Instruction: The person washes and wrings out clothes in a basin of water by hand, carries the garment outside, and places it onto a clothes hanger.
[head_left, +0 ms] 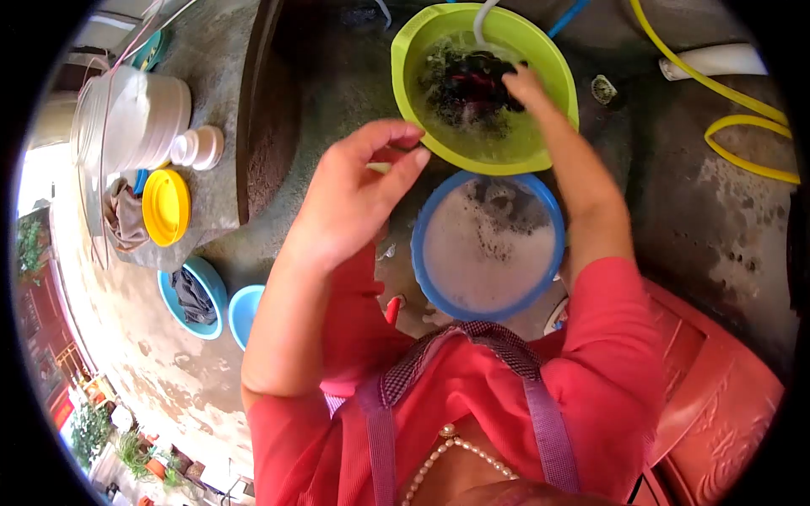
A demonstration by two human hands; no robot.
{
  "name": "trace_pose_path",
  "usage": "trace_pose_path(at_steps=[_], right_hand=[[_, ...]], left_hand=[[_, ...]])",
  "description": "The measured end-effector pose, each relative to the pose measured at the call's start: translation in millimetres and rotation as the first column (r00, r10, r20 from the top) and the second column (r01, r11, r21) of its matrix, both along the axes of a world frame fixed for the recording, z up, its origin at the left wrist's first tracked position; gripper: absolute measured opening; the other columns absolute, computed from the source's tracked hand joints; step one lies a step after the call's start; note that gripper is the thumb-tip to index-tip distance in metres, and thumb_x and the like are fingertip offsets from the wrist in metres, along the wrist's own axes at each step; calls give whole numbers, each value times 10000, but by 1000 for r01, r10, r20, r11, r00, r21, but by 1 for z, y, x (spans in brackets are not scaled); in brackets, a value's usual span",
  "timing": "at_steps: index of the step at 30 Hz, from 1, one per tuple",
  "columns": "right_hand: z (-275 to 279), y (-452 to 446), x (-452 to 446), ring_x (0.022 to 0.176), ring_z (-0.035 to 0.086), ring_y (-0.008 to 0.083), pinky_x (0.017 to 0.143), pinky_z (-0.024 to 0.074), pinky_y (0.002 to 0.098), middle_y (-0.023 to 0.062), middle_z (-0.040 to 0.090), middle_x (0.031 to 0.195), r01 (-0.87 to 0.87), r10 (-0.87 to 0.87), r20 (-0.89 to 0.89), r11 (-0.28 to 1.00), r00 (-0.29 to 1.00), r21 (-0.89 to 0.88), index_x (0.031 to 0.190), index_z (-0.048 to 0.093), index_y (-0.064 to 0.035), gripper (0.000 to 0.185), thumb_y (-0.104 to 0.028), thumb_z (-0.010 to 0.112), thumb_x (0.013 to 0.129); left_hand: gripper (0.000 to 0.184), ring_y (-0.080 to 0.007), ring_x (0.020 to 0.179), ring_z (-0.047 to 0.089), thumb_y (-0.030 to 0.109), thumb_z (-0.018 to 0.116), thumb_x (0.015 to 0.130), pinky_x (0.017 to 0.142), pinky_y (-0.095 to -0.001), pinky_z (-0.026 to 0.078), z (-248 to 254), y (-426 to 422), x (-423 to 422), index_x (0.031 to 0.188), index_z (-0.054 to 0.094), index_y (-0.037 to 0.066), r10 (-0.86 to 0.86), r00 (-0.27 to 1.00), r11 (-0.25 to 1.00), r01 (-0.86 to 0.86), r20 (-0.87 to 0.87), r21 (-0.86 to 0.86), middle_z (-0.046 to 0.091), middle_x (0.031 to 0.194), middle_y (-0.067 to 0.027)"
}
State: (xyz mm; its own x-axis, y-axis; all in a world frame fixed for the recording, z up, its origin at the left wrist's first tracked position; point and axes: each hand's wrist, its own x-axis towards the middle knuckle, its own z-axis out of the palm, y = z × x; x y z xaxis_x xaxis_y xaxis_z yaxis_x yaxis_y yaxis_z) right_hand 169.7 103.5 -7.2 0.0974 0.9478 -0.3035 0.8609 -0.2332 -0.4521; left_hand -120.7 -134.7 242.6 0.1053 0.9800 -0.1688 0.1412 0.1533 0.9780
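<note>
My left hand [359, 190] is beside the near-left rim of a lime-green basin [405, 80]. Its thumb and index finger are curved with a small gap between them, and I see nothing in them. Inside the basin, my right hand [525, 87] reaches down onto a dark wet garment [472, 83] lying in cloudy water. Its fingertips are partly hidden against the cloth, which they seem to grip. A pale hose [481, 25] hangs over the far rim into the water. Nearer to me stands a blue-rimmed basin [419, 253] of greyish, foamy water with dark specks.
On the left, a concrete ledge [215, 76] holds a yellow tub [166, 207] and white containers [198, 148]. Below it sit a light-blue basin [216, 291] with dark cloth and another blue basin [245, 314]. A yellow hose [717, 84] curves at right, by a red carved panel [717, 379].
</note>
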Motion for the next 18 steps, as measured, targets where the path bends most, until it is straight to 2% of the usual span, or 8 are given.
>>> trace_pose_path(at_steps=[1,3,5,6,9,13,14,18], right_hand=[[-12,-9,-5,1332,249,379,1042,305,486,204,145,1485,32,-25,39,983,999,-180,1403,329,-102,677,-367,570,829],[-33,-43,-18,1321,245,413,1024,342,499,183,-29,1503,33,-12,114,982,993,-187,1421,288,-152,709,-462,554,843],[-98,-41,-21,1324,237,413,1014,356,505,188,-19,1502,-49,117,186,942,976,-333,1447,202,-171,748,-503,522,858],[-135,-38,-22,1325,253,389,1017,353,503,190,-7,1504,-120,279,376,911,883,-395,1452,182,-171,730,-495,494,878],[-111,-41,4,1313,306,311,1011,358,502,181,118,1490,-444,604,192,733,774,-515,1455,167,-160,640,-444,407,933],[-133,-8,58,1318,267,325,1054,277,483,142,221,1469,-575,965,126,239,229,-783,1384,351,-86,495,-347,345,964],[-144,-7,53,1295,295,324,1039,293,480,143,253,1446,-541,973,116,208,201,-815,1365,374,-80,478,-334,350,961],[-170,-47,3,1203,406,321,980,355,469,145,381,1357,-319,866,302,439,399,-840,1286,466,-59,418,-283,369,947]], left_hand=[[264,-120,826,567,123,634,852,711,-258,481,-3,1,1,1078,588,-5,13,1000,1000,-13,3,15,620,953,-75],[268,-128,850,564,112,636,851,719,-267,484,-1,3,2,1087,583,-4,-2,1000,998,0,-28,-65,602,984,-83],[282,-142,859,564,110,645,850,735,-270,483,1,6,6,1102,578,4,-30,999,993,25,-39,-117,577,1003,-93],[286,-143,857,564,114,648,849,738,-267,480,1,8,9,1105,578,6,-51,998,992,46,-39,-118,577,1000,-93],[303,-156,848,566,123,661,842,755,-260,464,7,15,15,1109,576,7,-155,985,975,140,-77,-171,571,980,-98],[298,-169,848,568,118,656,843,764,-268,457,0,23,16,1106,574,5,-164,979,981,148,-123,-128,572,971,-115],[297,-176,854,572,119,656,842,768,-272,457,0,25,18,1103,574,4,-171,978,978,154,-122,-139,575,977,-121],[287,-207,880,588,110,656,833,771,-293,461,-2,24,27,1087,578,1,-232,964,973,226,-134,-56,591,1007,-145]])
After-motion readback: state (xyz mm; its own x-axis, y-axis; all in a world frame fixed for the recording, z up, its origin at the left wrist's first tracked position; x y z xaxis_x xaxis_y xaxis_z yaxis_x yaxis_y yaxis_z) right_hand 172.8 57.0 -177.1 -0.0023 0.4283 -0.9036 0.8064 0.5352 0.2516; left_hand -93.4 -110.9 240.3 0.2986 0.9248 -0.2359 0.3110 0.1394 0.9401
